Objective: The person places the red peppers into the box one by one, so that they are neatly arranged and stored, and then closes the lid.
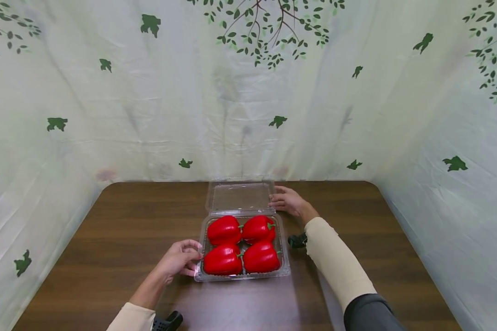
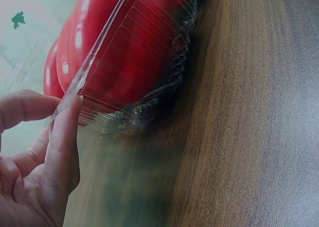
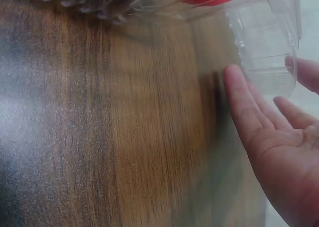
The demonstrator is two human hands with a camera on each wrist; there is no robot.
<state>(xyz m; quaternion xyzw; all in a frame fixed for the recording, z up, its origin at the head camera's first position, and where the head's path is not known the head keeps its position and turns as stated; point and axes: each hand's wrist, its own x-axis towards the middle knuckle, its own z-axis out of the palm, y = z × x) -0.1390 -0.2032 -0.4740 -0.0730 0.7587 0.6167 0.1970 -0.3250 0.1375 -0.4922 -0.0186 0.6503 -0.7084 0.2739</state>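
Observation:
A clear plastic clamshell box [image 1: 287,269] stands on the table with its lid [image 1: 241,197] swung back at the far side. Several shiny red bell peppers [image 1: 222,259] with green stems lie in its base, in two rows. My left hand [image 1: 183,258] pinches the left rim of the base between thumb and finger. The left wrist view shows this rim [image 2: 84,75] close up, with red peppers [image 2: 119,48] behind the clear wall. At the lid's right edge is my right hand [image 1: 289,201], its fingers fairly straight and touching the plastic. In the right wrist view its fingertips [image 3: 233,75] meet the lid's side.
The brown wood-grain table [image 1: 149,207] carries the box near its middle. Whitish curtains [image 1: 170,92] with a green leaf print hang behind and at both sides. Dark wrist devices [image 1: 297,240] sit by both sleeves.

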